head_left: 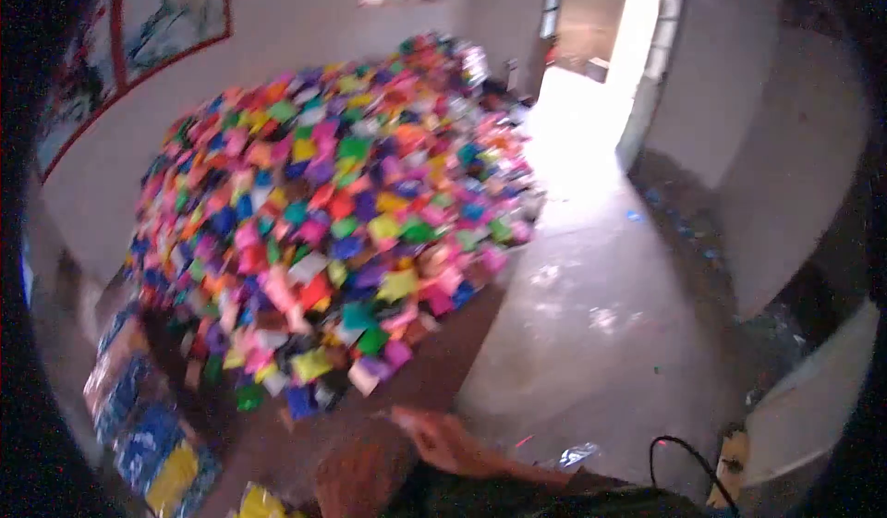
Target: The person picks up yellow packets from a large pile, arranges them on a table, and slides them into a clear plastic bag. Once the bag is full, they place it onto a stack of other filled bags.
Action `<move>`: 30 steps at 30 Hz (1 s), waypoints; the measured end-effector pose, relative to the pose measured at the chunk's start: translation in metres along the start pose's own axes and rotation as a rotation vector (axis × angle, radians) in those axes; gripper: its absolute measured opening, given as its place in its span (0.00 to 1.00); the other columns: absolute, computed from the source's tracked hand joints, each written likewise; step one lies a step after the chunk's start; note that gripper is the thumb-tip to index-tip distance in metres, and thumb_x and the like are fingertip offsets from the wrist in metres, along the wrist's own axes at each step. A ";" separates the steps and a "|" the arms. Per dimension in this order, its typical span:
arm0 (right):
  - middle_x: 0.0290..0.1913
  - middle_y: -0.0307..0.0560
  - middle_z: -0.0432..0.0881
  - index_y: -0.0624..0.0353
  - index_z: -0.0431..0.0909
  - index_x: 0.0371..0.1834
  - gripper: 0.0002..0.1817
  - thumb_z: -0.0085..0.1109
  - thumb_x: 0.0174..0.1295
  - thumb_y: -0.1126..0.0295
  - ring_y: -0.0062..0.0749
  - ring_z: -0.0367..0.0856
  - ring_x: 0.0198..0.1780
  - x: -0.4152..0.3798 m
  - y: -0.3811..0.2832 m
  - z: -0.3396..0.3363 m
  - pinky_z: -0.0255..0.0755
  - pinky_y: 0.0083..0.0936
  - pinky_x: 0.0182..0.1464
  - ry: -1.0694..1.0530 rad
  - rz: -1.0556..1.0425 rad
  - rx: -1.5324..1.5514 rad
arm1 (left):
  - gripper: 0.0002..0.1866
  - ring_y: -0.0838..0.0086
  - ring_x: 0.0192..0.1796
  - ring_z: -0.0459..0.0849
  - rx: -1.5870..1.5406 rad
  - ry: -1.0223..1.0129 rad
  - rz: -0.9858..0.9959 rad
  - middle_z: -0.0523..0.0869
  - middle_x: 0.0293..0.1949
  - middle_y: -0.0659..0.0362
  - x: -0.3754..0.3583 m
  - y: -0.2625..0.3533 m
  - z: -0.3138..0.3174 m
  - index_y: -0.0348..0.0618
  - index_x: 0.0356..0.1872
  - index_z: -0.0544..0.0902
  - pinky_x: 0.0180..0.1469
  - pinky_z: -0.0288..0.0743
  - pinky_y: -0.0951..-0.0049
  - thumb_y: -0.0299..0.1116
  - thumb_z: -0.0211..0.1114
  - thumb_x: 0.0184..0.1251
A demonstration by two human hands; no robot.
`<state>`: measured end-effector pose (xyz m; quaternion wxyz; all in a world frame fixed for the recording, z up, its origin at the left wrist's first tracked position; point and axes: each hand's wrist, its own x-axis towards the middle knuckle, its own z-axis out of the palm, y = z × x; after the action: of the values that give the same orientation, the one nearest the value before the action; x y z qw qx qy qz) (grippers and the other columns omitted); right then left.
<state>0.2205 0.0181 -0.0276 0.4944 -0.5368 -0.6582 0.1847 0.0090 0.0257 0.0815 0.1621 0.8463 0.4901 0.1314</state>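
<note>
Near the bottom centre, my right hand (pixel 439 435) reaches in from the right, its fingers pointing left toward the lower edge of a large heap of small multicoloured pieces (pixel 342 204). Motion blur smears the fingers, so whether they hold anything cannot be made out. Just left of it and lower, a blurred skin-toned shape (pixel 360 472) looks like my left hand, with no separate fingers visible. Below it, at the bottom edge, lies a yellow item in clear wrapping (pixel 261 501).
Clear bags of blue and yellow pieces (pixel 148 444) line the lower left. Crumpled clear plastic (pixel 579 453) lies on the grey floor (pixel 591 333). A black cable (pixel 693 451) curves at lower right. Behind the heap, a bright doorway (pixel 591 74) opens between walls.
</note>
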 end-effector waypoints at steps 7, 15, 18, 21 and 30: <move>0.57 0.58 0.87 0.59 0.78 0.67 0.20 0.56 0.73 0.74 0.50 0.89 0.55 0.011 -0.032 -0.016 0.83 0.42 0.53 0.022 0.198 0.010 | 0.19 0.54 0.61 0.84 -0.018 0.157 0.146 0.86 0.57 0.50 0.033 0.032 0.009 0.46 0.58 0.84 0.67 0.72 0.49 0.38 0.66 0.67; 0.52 0.53 0.89 0.57 0.80 0.64 0.18 0.62 0.75 0.64 0.39 0.90 0.52 0.008 -0.041 -0.020 0.84 0.35 0.51 0.043 0.265 0.038 | 0.19 0.55 0.61 0.84 -0.030 0.189 0.212 0.86 0.57 0.51 0.037 0.034 0.012 0.45 0.58 0.84 0.67 0.72 0.49 0.36 0.66 0.67; 0.50 0.52 0.90 0.57 0.82 0.62 0.16 0.61 0.75 0.65 0.39 0.91 0.51 0.002 -0.040 -0.018 0.84 0.35 0.51 0.105 0.176 -0.025 | 0.19 0.55 0.61 0.84 -0.030 0.201 0.234 0.85 0.57 0.51 0.041 0.039 0.013 0.45 0.58 0.84 0.67 0.72 0.49 0.36 0.66 0.67; 0.50 0.52 0.90 0.57 0.83 0.60 0.15 0.61 0.74 0.66 0.41 0.91 0.50 -0.002 -0.039 -0.021 0.84 0.36 0.50 0.171 0.106 -0.095 | 0.19 0.55 0.61 0.84 -0.027 0.213 0.252 0.85 0.57 0.51 0.044 0.043 0.014 0.45 0.57 0.84 0.67 0.72 0.49 0.35 0.66 0.67; 0.48 0.53 0.89 0.54 0.86 0.56 0.15 0.62 0.69 0.65 0.49 0.90 0.46 0.000 -0.008 -0.039 0.84 0.41 0.47 0.342 -0.066 -0.356 | 0.19 0.56 0.61 0.83 -0.019 0.228 0.288 0.85 0.57 0.51 0.052 0.062 0.016 0.44 0.57 0.84 0.67 0.71 0.49 0.33 0.65 0.66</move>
<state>0.2492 0.0041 -0.0040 0.5021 -0.6170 -0.6044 -0.0438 0.0892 0.0400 0.0950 0.0928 0.8858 0.3780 0.2528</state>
